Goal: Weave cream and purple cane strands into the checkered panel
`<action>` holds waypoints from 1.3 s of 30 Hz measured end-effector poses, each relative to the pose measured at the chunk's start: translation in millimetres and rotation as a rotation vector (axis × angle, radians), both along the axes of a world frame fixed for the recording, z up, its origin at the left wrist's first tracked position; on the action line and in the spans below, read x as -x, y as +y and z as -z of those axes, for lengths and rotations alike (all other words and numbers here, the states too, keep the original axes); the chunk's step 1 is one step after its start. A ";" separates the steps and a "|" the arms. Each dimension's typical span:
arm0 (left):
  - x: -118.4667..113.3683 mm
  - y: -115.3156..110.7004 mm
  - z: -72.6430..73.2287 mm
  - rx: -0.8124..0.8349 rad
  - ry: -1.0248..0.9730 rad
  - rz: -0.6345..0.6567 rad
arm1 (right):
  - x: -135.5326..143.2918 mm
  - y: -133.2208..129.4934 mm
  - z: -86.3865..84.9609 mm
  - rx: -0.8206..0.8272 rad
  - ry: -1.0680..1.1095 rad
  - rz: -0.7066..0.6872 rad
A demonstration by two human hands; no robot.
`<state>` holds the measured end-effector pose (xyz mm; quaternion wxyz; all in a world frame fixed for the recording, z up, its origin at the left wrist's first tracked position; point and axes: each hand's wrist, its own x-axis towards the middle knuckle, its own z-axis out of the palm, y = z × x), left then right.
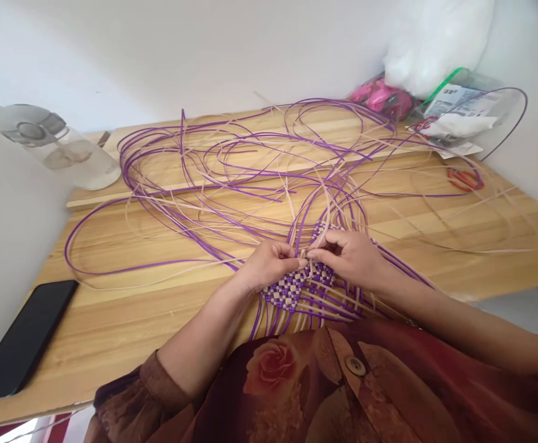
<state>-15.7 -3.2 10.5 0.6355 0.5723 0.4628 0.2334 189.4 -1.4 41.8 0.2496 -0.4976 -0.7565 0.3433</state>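
A piece of purple and beige weaving [287, 289] lies on the table close to my body, with a checkered pattern of small squares. My left hand [273, 263] rests at its left side, thumb and fingers pinched at a beige strand. From the right, my right hand [349, 255] pinches a beige strand [310, 266] at the middle of the weaving, fingertips almost touching those of the left. Loose purple strands [232, 178] and beige ones fan out from the weaving over the table. My fingers hide part of the woven surface.
A black phone [24, 338] lies at the left edge of the wooden table [112, 344]. Behind it stands a clear bottle [66, 147] with a grey lid. Orange-handled pliers [465, 178], a plastic bag [463, 111] and a pink bundle [382, 98] are at the back right.
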 end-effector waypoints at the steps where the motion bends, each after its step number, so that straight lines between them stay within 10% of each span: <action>1: 0.1 -0.3 -0.5 0.003 0.000 0.002 | 0.6 1.0 4.2 -0.014 -0.034 0.006; 15: -7.7 -5.7 -5.9 -0.059 0.188 -0.053 | 10.4 -0.3 9.9 0.084 -0.157 0.056; 25: -8.2 -7.7 -6.5 -0.096 0.235 -0.085 | -26.6 -28.7 -24.1 0.007 -0.398 -0.222; 32: -7.7 -7.7 -7.9 -0.110 0.178 -0.046 | -6.6 -29.4 -32.6 0.096 0.114 -0.372; 39: -5.7 -6.0 -0.8 -0.095 0.094 -0.071 | 0.5 -11.0 -1.6 0.307 0.219 -0.036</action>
